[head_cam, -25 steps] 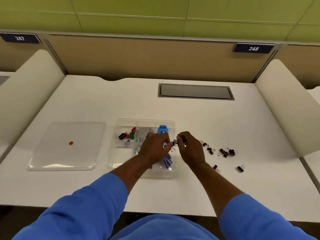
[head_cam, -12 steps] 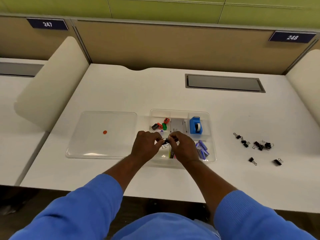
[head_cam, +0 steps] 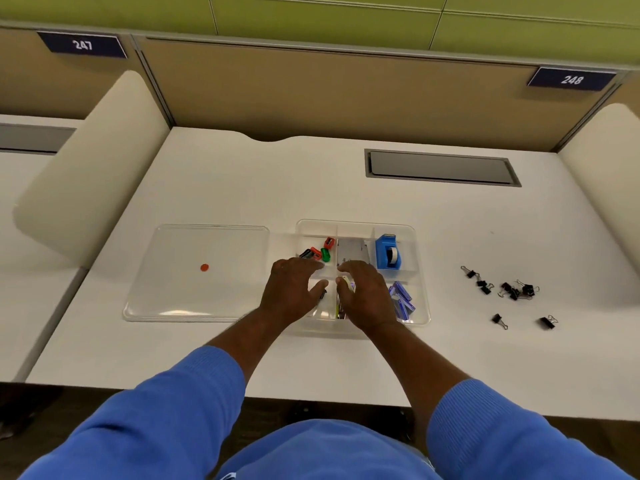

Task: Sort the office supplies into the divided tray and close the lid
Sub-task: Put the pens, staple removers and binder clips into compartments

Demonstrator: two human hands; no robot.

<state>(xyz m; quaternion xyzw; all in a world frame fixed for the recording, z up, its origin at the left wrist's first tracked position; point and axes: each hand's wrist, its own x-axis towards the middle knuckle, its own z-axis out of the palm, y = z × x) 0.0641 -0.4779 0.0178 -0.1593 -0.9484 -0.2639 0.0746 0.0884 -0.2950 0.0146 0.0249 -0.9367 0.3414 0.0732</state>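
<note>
The clear divided tray (head_cam: 419, 271) sits mid-desk. It holds small sharpeners (head_cam: 320, 251) back left, a blue tape dispenser (head_cam: 387, 252) back right and purple staple boxes (head_cam: 401, 301) front right. My left hand (head_cam: 291, 291) and my right hand (head_cam: 363, 294) hover side by side over the tray's front compartments, fingers spread and relaxed. A black binder clip (head_cam: 322, 295) peeks out just under my left thumb, inside the tray. Several black binder clips (head_cam: 512, 291) lie loose on the desk to the right. The clear lid (head_cam: 194, 271) lies flat left of the tray.
A small orange dot (head_cam: 204, 267) marks the lid. A grey cable hatch (head_cam: 441, 167) is set into the white desk (head_cam: 242, 188) behind the tray. Cream dividers (head_cam: 90, 174) rise at both sides of the desk.
Both hands pinched a binder clip together and carried it left over the tray. Now the fingers have spread apart and the clip lies in the tray below my left thumb.
</note>
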